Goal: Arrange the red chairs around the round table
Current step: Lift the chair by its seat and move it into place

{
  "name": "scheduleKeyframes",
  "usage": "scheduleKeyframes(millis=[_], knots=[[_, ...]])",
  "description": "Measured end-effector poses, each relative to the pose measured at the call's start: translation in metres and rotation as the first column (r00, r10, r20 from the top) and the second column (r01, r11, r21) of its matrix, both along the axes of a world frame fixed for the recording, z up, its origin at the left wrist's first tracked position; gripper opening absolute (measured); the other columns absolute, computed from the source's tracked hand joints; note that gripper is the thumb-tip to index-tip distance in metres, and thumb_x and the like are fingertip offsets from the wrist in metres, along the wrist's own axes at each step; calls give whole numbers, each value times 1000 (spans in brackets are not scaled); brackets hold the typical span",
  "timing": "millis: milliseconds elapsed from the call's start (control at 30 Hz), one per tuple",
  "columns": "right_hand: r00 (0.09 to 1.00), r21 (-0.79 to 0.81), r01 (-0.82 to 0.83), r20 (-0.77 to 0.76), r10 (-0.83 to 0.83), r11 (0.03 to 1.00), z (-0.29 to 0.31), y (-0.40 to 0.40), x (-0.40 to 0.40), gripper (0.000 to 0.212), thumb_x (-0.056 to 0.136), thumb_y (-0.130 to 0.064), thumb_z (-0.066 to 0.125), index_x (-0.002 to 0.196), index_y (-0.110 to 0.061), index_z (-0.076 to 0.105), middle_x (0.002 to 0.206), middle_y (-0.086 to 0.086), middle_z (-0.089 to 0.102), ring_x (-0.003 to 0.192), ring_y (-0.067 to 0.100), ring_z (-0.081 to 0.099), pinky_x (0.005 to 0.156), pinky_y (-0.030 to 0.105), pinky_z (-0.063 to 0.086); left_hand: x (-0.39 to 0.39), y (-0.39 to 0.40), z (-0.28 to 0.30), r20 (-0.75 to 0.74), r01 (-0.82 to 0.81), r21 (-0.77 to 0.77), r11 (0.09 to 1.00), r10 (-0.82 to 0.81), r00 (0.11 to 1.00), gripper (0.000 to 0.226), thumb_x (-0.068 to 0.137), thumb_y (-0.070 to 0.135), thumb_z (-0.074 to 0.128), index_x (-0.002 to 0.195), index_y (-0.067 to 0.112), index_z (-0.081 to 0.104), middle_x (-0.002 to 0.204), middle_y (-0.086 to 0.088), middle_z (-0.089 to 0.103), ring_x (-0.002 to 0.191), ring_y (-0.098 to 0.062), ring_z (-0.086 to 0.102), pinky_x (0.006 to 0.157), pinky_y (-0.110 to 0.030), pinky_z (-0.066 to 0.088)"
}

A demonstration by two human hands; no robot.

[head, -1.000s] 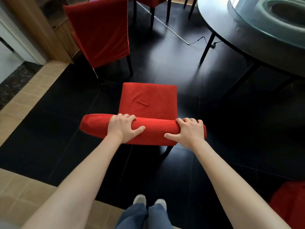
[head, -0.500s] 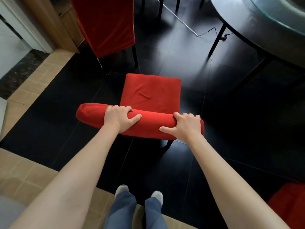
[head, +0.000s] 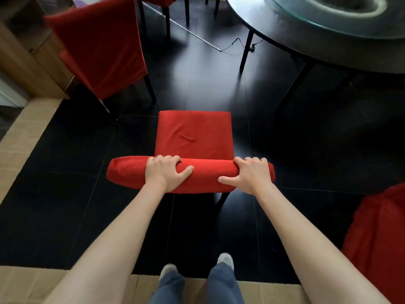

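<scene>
A red chair stands right in front of me on the black floor, its seat pointing away from me. My left hand grips the padded top of its backrest near the middle, and my right hand grips the same top edge near its right end. The round table, dark with a glass turntable on it, fills the upper right. A second red chair stands at the upper left with its back toward me.
Another red chair shows at the lower right edge. Black legs of a further chair stand at the top. A thin cable runs along the floor by a table leg. A wooden cabinet and beige tiles border the left.
The held chair has shifted slightly to the right, and its seat now points straight ahead. Both hands keep the same grip on the backrest.
</scene>
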State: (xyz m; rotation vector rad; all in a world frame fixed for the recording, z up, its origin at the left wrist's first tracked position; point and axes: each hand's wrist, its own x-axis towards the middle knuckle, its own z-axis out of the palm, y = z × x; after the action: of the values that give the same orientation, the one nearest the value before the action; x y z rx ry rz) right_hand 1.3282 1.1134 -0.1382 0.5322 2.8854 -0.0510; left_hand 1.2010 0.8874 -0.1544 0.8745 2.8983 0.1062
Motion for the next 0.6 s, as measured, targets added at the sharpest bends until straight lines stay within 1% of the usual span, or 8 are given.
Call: scheduleKeyframes(millis=[167, 300, 467, 600], knots=[[996, 21, 87, 5, -87, 996, 1, -21, 12, 91, 58, -93, 22, 104, -24, 57, 96, 0, 62, 93, 23, 56, 91, 42, 37, -5, -11, -2, 23, 105, 20, 994, -106, 994, 81, 73, 80, 11, 110, 31, 64, 102, 6, 68, 95, -20, 59, 85, -37, 40], [987, 36, 159, 6, -159, 987, -2, -40, 25, 95, 56, -94, 16, 105, -25, 57, 95, -1, 61, 92, 23, 55, 92, 43, 37, -7, -22, -3, 15, 174, 42, 984, -175, 984, 80, 73, 81, 12, 106, 30, 66, 99, 5, 69, 92, -20, 59, 83, -36, 41], [976, 30, 218, 19, -219, 975, -4, -57, 39, 99, 55, -95, 13, 108, -25, 56, 97, 1, 61, 94, 25, 56, 94, 46, 37, -5, -30, -3, -17, 233, 64, 970, -232, 972, 77, 75, 79, 16, 102, 28, 67, 95, 5, 70, 88, -20, 60, 81, -36, 42], [971, 16, 238, 12, -239, 971, -3, -65, 42, 102, 55, -96, 11, 112, -24, 56, 98, 2, 62, 94, 26, 56, 95, 47, 36, -4, -34, -1, -16, 240, 64, 969, -239, 971, 76, 75, 78, 17, 101, 28, 67, 95, 5, 70, 87, -20, 60, 81, -36, 42]])
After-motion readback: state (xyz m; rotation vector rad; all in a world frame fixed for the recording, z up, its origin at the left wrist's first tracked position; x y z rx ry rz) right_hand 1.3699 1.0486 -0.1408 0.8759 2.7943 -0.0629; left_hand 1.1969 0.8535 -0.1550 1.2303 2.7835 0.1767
